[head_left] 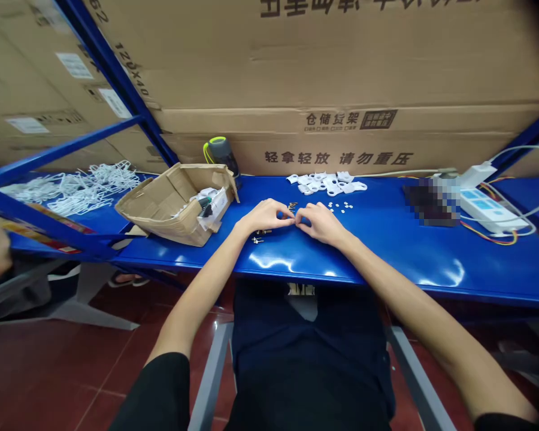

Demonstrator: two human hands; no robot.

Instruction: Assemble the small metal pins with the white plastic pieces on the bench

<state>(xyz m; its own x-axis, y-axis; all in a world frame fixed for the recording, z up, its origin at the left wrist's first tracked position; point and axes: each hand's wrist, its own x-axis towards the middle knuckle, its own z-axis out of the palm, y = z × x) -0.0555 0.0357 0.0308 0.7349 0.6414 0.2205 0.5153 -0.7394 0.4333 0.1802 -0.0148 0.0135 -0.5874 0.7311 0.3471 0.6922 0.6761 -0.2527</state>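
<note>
My left hand (264, 216) and my right hand (320, 222) rest close together on the blue shelf top (386, 251), fingertips pinched and almost touching over a tiny part I cannot make out. Small metal pieces (257, 239) lie just in front of the left hand. A dark small part (291, 207) sits behind the fingertips. A cluster of white plastic clips (327, 183) lies further back, and several tiny white bits (340, 206) are scattered to the right of my right hand.
An open cardboard box (176, 203) with bagged parts stands to the left, a dark bottle (222, 154) behind it. White wire hangers (78, 187) are piled far left. A power strip (487, 206) with cables lies right. Large cartons (341, 90) fill the back.
</note>
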